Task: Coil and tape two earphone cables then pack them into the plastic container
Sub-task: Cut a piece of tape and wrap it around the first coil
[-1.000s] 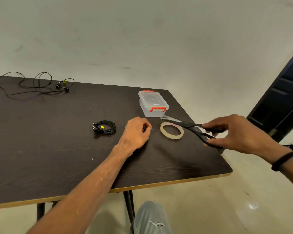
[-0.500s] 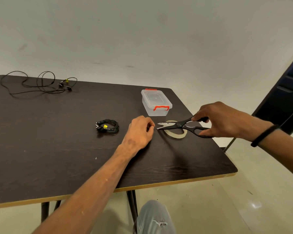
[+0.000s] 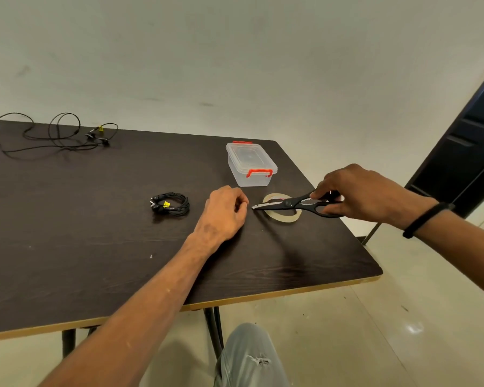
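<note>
Now that the right hand (image 3: 366, 196) has brought the scissors (image 3: 296, 205) in over the tape roll (image 3: 281, 217), blades nearly closed at the curled left hand (image 3: 225, 210), whose pinch cannot be made out, a tape cut seems under way. Coiled earphone (image 3: 170, 204) left of it; lidded container (image 3: 250, 164) beyond; loose earphone (image 3: 53, 134) far left.

The right hand (image 3: 366, 195) grips black scissors (image 3: 296, 205) by the handles, blades nearly closed, over the tape roll (image 3: 281, 216) lying flat on the dark tabletop (image 3: 95, 247). The blade tips point at the left hand (image 3: 224, 212), whose fingers are curled together; what they pinch cannot be determined. A coiled earphone cable (image 3: 170, 205) lies left of that hand. An uncoiled earphone cable (image 3: 53, 134) lies at the far left. The lidded plastic container (image 3: 250, 163) stands behind the tape roll.
</note>
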